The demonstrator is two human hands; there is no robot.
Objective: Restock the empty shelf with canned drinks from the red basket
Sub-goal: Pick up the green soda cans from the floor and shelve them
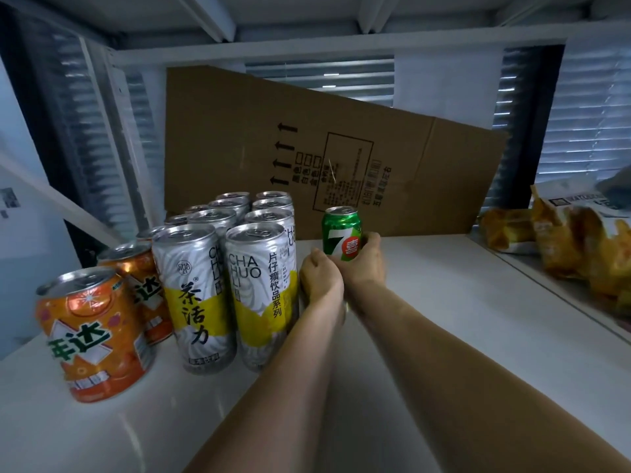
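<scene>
On the white shelf (444, 302), toward its middle, a green 7-Up can (341, 232) stands upright with the person's right hand (365, 264) wrapped round its lower half, fingers curled about the right side of the can. The left hand (321, 278) sits just beside it, touching the right wrist, its fingers curled downward; from where I stand I cannot tell whether it holds anything, since the fingertips are hidden behind the hand itself. Both forearms reach in from the lower edge of the view.

Left of the hands, tall silver-and-yellow tea cans (263, 295) stand in two rows running to the back of the shelf, packed close together, the nearest one almost touching the left hand. Further left again, orange soda cans (92, 332) line up in a row of their own, the front one near the shelf's edge and somewhat blurred.

Behind the green can a flattened cardboard sheet (341, 148) leans tilted against the rear of the shelf, printed arrows and a label box on its face. Over on the right, on the neighbouring shelf section, lie packets of yellow snacks (560, 244). The red basket is nowhere to be seen from this angle.
</scene>
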